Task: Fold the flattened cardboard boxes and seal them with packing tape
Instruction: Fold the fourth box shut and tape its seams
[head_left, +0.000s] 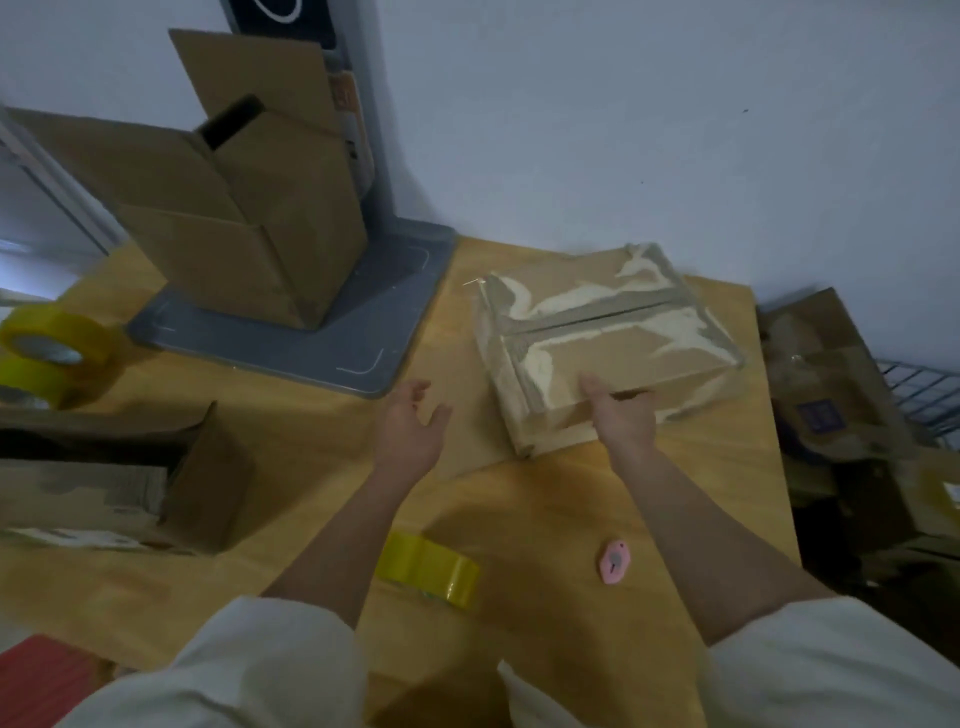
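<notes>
head cam | looks forward-down | close over table (519, 499) | single view

We see a plain pale blue-grey wall (623, 114) across the upper frame. Below it lies a yellowish wooden tabletop (545, 499). The light is dim.

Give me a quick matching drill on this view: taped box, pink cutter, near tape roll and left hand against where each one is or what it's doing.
Things:
1. taped box
2. pink cutter
3. tape roll
4. left hand

States:
A. open above the table, holding nothing
B. lying between the two forearms
C. held at its near edge by the right hand
D. lying under the left forearm

Pairs: 1-C, 2-B, 3-D, 4-A
</notes>
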